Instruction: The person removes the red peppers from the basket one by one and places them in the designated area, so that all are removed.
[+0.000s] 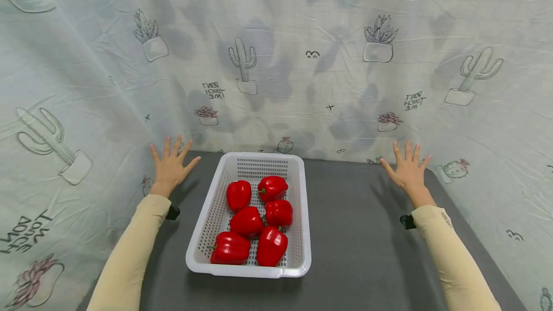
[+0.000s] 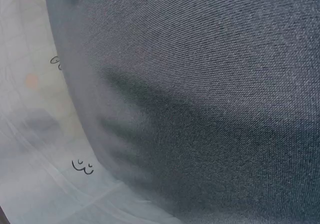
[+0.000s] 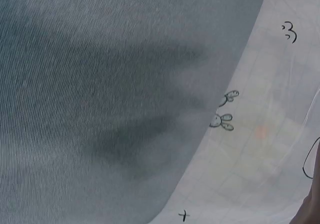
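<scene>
In the head view, a white plastic basket [image 1: 307, 234] with perforated walls stands a little left of centre on the grey table. Several glossy red bell peppers [image 1: 246, 221] with green stems lie inside it. My left hand [image 1: 169, 169], fingers straight and spread, is held out to the left of the basket and holds nothing. Over the table's far right part my right hand [image 1: 408, 172] is likewise spread, apart from everything. The left wrist view has only tabletop and curtain. A sliver of skin [image 3: 307, 204] shows at the right wrist view's edge.
A pale curtain [image 1: 276, 90] printed with cacti and pots hangs behind the table and along both sides. The grey table [image 1: 345, 234] extends between the basket and my right arm. A dark band [image 1: 407, 221] sits at my right wrist.
</scene>
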The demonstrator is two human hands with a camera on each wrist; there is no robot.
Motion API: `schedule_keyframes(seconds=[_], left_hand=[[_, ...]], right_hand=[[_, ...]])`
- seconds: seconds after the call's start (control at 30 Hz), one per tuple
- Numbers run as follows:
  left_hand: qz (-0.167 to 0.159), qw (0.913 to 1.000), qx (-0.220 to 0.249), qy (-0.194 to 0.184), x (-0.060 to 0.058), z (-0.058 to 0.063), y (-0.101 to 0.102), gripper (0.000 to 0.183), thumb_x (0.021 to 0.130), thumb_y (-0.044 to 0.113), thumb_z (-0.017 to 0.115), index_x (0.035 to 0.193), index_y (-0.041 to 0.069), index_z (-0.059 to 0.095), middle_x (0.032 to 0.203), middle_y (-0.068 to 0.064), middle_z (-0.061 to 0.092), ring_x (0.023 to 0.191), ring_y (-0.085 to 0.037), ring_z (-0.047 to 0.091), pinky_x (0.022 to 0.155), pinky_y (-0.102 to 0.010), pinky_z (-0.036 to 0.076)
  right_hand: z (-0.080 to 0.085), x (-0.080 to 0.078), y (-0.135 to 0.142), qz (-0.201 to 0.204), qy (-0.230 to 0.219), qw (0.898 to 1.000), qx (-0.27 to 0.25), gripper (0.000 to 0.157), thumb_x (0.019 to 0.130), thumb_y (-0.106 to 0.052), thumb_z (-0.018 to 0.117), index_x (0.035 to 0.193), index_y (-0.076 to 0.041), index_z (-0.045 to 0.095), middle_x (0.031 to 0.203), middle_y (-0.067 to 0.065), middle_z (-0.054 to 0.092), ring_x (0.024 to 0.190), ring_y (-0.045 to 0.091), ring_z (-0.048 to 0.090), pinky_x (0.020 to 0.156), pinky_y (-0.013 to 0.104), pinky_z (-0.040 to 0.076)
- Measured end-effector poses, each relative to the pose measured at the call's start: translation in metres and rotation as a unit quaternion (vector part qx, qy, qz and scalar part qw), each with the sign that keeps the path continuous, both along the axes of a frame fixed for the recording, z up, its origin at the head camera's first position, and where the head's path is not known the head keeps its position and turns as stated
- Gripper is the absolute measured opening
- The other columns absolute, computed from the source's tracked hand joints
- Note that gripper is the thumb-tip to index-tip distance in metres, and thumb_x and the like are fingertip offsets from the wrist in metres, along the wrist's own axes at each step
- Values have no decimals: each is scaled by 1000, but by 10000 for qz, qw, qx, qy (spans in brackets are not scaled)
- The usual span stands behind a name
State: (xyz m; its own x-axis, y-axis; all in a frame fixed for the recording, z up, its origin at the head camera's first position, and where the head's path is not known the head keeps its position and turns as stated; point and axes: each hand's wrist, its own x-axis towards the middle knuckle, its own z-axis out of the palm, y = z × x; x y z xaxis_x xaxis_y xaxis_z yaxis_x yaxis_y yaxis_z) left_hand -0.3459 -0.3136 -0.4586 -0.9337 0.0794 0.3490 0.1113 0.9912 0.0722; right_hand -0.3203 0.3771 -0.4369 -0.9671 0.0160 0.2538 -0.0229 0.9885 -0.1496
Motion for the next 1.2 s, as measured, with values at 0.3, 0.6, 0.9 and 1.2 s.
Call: schedule_keyframes(seconds=[0.3,0.6,0.9,1.2], left_hand=[[-162,9998,120,-78,3,-2,12,75,89,66,36,149,24,22,155,-12,11,142,-31,-13,99,-59,-26],[-450,9977,509,-70,10,-10,26,75,88,68,35,148,26,24,155,-12,15,143,-33,-1,103,-66,-9],[-967,9907,955,-55,19,-13,41,67,90,53,49,147,24,29,153,-14,21,140,-37,12,104,-66,-3],[-1418,9846,1015,-157,21,-6,57,67,89,58,46,145,23,33,150,-13,30,137,-39,23,106,-65,7]], right_hand=[[-11,-3,-21,284,-27,9995,-140,78,94,-58,33,151,-13,4,150,30,-1,137,46,-11,99,70,-10],[-14,-11,-63,821,70,9962,-294,78,93,-56,39,149,-6,15,150,30,5,139,45,-6,103,67,-4],[-9,-17,-112,1436,121,9886,-435,75,92,-52,45,148,-6,22,151,25,14,140,42,5,107,62,2],[-3,-15,-151,1960,134,9783,-662,75,93,-53,43,147,-6,24,152,22,16,141,39,6,110,57,4]])
